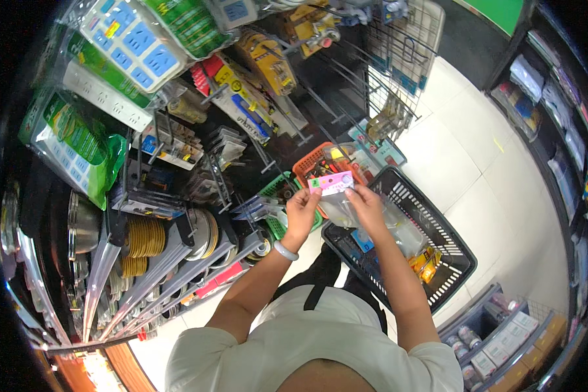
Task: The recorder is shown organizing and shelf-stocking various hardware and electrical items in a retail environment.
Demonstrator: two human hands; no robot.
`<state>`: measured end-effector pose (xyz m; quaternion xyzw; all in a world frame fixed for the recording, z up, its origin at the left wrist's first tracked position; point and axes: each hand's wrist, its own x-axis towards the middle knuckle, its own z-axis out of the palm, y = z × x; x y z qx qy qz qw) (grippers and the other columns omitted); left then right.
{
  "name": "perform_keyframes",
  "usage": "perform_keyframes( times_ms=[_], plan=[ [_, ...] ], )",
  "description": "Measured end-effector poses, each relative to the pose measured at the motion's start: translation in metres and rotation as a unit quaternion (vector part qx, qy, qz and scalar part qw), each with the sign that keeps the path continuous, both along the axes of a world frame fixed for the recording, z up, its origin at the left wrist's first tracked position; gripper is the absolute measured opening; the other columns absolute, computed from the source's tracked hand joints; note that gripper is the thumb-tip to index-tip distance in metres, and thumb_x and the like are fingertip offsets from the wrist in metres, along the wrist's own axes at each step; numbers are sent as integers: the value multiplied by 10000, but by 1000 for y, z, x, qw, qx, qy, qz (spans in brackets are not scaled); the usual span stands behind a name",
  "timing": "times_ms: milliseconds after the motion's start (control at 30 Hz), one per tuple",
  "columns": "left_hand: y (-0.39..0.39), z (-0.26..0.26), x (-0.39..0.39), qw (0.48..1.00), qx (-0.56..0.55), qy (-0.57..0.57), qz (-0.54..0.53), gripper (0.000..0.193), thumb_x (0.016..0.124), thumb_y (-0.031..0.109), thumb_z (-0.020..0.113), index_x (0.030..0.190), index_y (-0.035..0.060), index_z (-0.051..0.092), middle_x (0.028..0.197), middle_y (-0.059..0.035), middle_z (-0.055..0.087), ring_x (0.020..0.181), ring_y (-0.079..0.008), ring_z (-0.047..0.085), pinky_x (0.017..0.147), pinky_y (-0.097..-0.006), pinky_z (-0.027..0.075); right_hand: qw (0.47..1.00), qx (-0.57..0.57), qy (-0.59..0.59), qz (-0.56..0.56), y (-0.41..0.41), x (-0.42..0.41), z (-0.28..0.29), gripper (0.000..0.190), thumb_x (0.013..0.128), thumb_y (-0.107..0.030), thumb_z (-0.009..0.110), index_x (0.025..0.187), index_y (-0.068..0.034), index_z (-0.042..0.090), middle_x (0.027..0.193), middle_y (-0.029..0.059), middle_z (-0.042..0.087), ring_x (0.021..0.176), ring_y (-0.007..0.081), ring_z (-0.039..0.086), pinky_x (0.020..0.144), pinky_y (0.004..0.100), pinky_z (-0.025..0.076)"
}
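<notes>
Both my hands hold a clear plastic packet by its pink and white header card. My left hand pinches the card's left end, and a pale bangle circles that wrist. At the card's right end, my right hand grips with thumb and fingers. The transparent bag hangs below the card between my hands; what it contains is unclear. Behind the card stands an orange plastic basket with small items, beside a green one. A black shopping basket with several packaged goods lies below my right forearm.
Metal display hooks with hanging packages project ahead. Packaged power strips hang at upper left. Shelves of pans and plates stand on the left. A stocked shelf lines the right, across the tiled floor.
</notes>
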<state>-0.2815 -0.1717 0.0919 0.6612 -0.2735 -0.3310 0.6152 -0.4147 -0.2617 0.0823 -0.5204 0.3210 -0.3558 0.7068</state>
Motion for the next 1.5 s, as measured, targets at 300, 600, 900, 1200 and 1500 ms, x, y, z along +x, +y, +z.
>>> perform_keyframes(
  times_ms=[300,600,900,1200,1500],
  plan=[
    [-19,4,44,998,-5,-4,64,199,837,196,554,707,44,554,644,58,495,567,-15,382,499,-173,295,998,-26,-8,62,-36,72,-10,188,829,-178,552,811,7,581,709,-37,526,661,26,445,587,178,355],
    [-53,-14,75,996,-18,1,90,194,835,191,554,723,33,546,660,39,499,611,-28,400,548,-190,319,995,-64,79,19,-69,110,-16,194,824,-181,547,746,-5,566,683,-22,532,623,42,442,557,194,351],
    [-67,-8,80,997,-24,-40,65,248,830,171,557,624,51,489,598,44,442,582,-39,370,533,-207,297,999,1,27,-22,-79,120,-28,251,784,-230,581,772,20,571,637,8,531,597,81,454,553,243,368],
    [-82,-21,107,995,23,-62,71,187,837,186,545,722,40,531,659,19,518,621,-56,441,574,-194,350,985,-121,111,-54,-91,146,-23,354,768,-334,623,738,12,557,610,9,468,574,85,406,525,245,351],
    [-113,-85,151,965,-44,-192,172,194,828,117,518,963,-20,538,932,-83,569,826,-194,517,759,-297,399,952,-268,111,-101,-127,208,-39,249,742,-246,622,724,-4,565,530,123,468,462,172,388,462,302,360]
  ],
)
